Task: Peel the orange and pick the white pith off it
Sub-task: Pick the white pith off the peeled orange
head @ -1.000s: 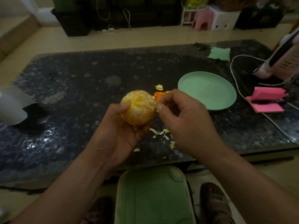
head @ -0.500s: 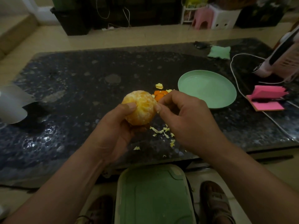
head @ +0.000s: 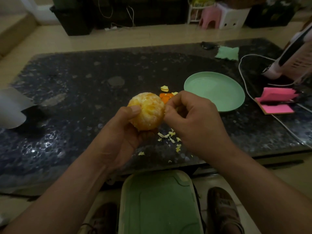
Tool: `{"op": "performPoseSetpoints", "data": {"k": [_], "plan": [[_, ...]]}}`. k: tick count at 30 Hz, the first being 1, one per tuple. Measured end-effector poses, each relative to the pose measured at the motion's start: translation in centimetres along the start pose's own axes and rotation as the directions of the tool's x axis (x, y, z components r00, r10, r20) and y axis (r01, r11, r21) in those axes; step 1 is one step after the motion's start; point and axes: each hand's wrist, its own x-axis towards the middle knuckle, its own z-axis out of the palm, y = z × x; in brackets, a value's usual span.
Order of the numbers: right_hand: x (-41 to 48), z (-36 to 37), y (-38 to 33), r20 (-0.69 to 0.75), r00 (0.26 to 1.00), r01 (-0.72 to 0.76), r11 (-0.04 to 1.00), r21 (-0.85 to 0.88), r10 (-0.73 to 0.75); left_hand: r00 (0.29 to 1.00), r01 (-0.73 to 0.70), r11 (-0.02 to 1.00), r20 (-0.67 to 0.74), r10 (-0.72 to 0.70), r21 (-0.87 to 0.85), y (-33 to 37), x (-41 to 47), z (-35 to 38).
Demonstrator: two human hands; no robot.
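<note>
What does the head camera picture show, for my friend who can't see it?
The left hand grips a peeled orange over a dark table while the right hand pinches at its side. Pale pith scraps lie on the table beneath, and a green plate sits to the right.

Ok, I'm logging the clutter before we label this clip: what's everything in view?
orange: one, peeled, yellow-orange, held over the table
peel pieces: a few, orange, on the table behind the fruit
pith scraps: many, pale yellow, on the table under the hands
plate: one, mint green, right of the orange
sticky notes: one pad, pink, right of the plate
cable: one, white, looping past the plate
cloth: one, green, table's far right
table: one, dark speckled
stool: one, pink, floor behind
left hand: grips the orange from below
right hand: pinches at the orange's right side
</note>
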Motion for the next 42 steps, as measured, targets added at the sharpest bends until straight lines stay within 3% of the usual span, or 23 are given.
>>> {"op": "performPoseSetpoints", "data": {"k": [11,20,28,42], "plan": [[0.1,-0.6,-0.3,0.103,0.99,-0.115,0.982,0.147,0.1,1.0,-0.016,0.999,0.018,0.016,-0.032,0.3,0.1,-0.4],[0.0,-0.1,0.1,0.096,0.994,-0.061,0.997,0.044,0.057,1.0,-0.022,1.0,0.003,0.022,0.01,0.3,-0.1,-0.3],[0.1,-0.1,-0.1,0.048,0.996,-0.08,0.99,0.116,0.074,0.996,0.02,0.998,0.09,-0.014,-0.067,0.5,-0.2,-0.3],[0.3,-0.3,0.5,0.021,0.998,-0.067,0.994,0.086,0.066,0.972,0.075,0.984,0.233,-0.035,-0.164,0.7,-0.1,-1.4]]}}
